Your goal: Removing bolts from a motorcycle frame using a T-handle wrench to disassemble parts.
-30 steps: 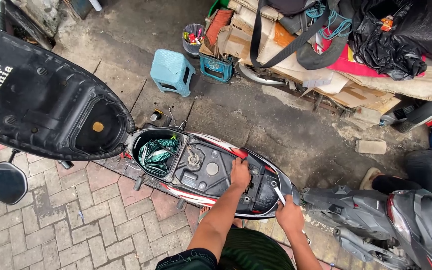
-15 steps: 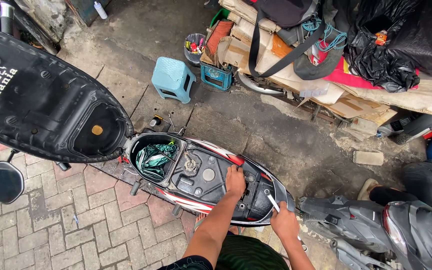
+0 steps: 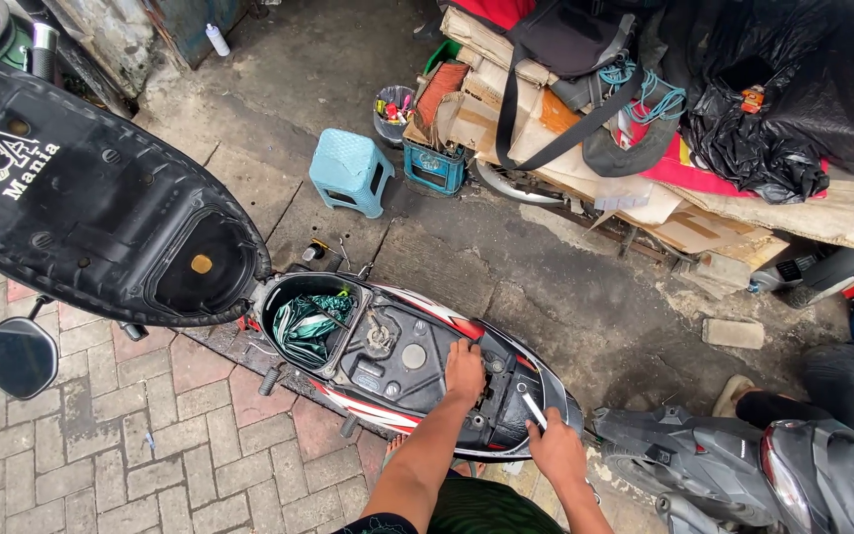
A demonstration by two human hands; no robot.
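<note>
From the head view, your right hand (image 3: 557,453) is clamped on a silver tool (image 3: 533,409) whose shaft points up and left into the rear of the open scooter compartment (image 3: 417,361). Your left hand (image 3: 465,372) lies flat on that compartment, just left of the tool tip. The compartment's long axis runs upper left to lower right, so the right hand is nearer the rear.

The left hand (image 3: 465,370) presses on the open scooter (image 3: 402,361) frame. The right hand (image 3: 555,450) holds a silver tool (image 3: 533,409) at its rear, near a blue stool (image 3: 351,171).
</note>
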